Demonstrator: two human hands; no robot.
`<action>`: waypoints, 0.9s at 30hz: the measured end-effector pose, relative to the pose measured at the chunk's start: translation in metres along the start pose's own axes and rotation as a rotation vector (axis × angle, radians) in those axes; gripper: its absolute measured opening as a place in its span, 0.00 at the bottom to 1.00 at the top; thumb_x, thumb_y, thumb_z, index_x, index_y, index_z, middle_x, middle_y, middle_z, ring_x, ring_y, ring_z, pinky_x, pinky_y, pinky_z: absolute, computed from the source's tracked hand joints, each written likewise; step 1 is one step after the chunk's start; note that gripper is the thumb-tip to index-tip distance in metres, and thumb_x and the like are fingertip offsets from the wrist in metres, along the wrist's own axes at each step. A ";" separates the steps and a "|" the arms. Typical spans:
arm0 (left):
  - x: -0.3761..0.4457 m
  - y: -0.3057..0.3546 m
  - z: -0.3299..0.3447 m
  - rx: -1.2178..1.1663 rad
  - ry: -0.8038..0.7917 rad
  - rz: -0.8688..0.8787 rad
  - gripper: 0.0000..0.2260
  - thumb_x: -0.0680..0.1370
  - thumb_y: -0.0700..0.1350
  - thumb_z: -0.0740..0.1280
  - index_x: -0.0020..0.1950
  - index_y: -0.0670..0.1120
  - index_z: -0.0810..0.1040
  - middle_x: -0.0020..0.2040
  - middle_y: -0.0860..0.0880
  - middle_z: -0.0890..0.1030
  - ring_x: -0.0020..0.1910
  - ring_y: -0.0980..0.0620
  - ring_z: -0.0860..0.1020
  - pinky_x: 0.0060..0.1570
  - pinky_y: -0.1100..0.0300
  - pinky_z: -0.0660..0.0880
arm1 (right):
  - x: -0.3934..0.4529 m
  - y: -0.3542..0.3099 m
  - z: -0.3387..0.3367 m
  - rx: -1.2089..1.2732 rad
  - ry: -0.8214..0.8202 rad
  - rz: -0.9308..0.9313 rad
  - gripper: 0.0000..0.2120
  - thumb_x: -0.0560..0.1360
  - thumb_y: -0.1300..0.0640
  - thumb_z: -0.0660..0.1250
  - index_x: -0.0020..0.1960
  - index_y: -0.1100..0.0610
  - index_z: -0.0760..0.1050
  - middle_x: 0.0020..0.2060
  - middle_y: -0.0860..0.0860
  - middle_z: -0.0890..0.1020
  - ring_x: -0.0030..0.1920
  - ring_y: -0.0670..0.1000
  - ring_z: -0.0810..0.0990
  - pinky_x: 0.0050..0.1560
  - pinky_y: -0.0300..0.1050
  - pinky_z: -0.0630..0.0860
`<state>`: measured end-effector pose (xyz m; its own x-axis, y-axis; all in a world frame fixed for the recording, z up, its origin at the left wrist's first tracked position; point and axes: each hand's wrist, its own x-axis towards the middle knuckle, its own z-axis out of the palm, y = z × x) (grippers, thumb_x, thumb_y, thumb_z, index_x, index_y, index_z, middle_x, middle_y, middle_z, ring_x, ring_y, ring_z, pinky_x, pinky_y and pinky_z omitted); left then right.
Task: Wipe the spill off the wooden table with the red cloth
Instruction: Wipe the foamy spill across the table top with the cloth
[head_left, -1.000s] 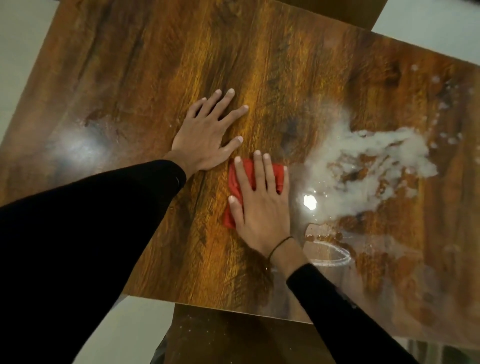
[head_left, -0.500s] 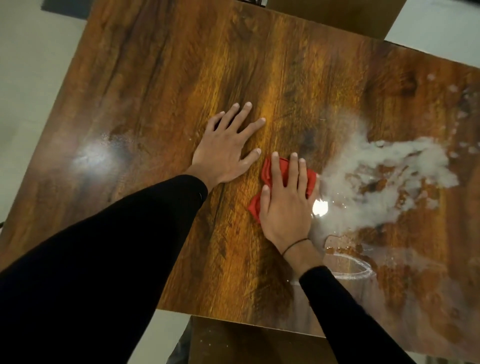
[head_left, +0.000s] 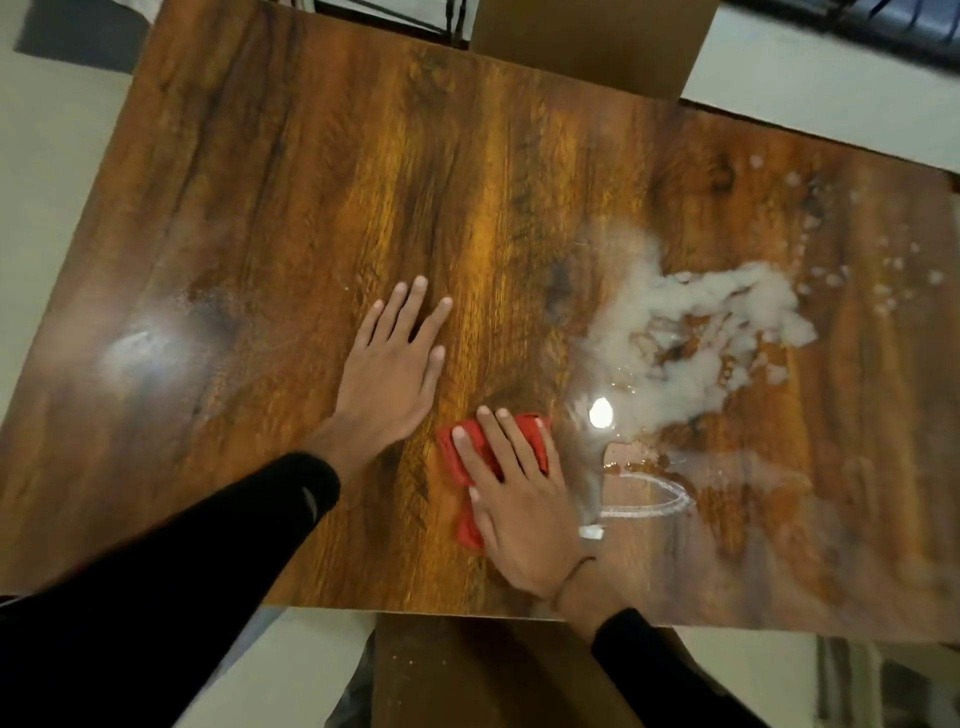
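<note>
Right hand (head_left: 519, 499) flat on red cloth (head_left: 457, 457), white spill (head_left: 691, 332) beside, wooden table (head_left: 311, 182)

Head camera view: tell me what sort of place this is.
Probably a room in a home or office. A glossy wooden table stands on a pale floor, a brown chair back at its far edge, dark metal furniture legs beyond.

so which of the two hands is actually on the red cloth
The right hand, flat with fingers spread over the crumpled red cloth, beside the white spill. The left hand rests palm-down on the bare wooden table, off the cloth.
</note>
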<state>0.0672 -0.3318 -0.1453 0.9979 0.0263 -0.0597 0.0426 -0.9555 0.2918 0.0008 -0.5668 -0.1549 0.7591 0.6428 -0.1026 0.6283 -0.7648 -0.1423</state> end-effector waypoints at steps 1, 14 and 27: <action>-0.022 0.002 0.003 -0.004 0.000 -0.008 0.26 0.92 0.51 0.50 0.91 0.50 0.56 0.92 0.43 0.51 0.91 0.43 0.50 0.89 0.44 0.48 | -0.012 0.010 0.000 -0.024 -0.035 -0.065 0.30 0.92 0.43 0.46 0.93 0.49 0.55 0.92 0.55 0.57 0.92 0.59 0.56 0.90 0.67 0.47; -0.056 0.007 0.012 0.000 0.048 -0.023 0.28 0.91 0.53 0.50 0.91 0.48 0.56 0.91 0.42 0.53 0.91 0.43 0.52 0.89 0.43 0.51 | 0.059 -0.022 -0.008 0.108 0.060 0.371 0.34 0.89 0.44 0.50 0.93 0.48 0.51 0.92 0.56 0.55 0.92 0.60 0.52 0.90 0.71 0.51; -0.059 0.010 0.010 -0.018 0.076 -0.024 0.26 0.92 0.50 0.54 0.90 0.48 0.60 0.91 0.43 0.56 0.90 0.43 0.54 0.89 0.42 0.53 | -0.006 0.023 -0.005 0.064 0.038 0.209 0.35 0.88 0.45 0.54 0.93 0.48 0.53 0.92 0.55 0.55 0.92 0.59 0.52 0.90 0.70 0.51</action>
<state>0.0085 -0.3456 -0.1482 0.9974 0.0722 0.0056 0.0669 -0.9489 0.3084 0.0112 -0.5880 -0.1530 0.8781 0.4680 -0.0997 0.4459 -0.8759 -0.1845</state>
